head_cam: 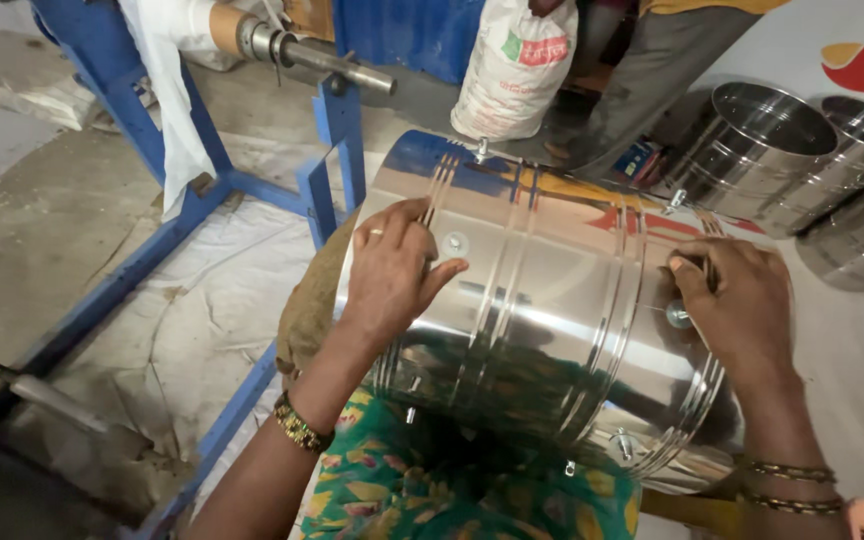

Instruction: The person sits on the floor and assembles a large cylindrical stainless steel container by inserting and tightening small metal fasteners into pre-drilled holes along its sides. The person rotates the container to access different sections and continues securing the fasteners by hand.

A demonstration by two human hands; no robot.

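Patterned green cloth [402,490] is lying across the lap, steel drum [542,310] resting on it sideways. Left hand [392,270] is pressing flat on the drum's side, fingers [407,225] spread, gripping nothing. Right hand [742,305] is sitting at the ribbed end, fingers curled near a small bolt [677,315]; can't tell if they're pinching anything. More steel drums [802,160] are lying behind; blue frame [242,185] standing left, white sack [517,65] beyond.
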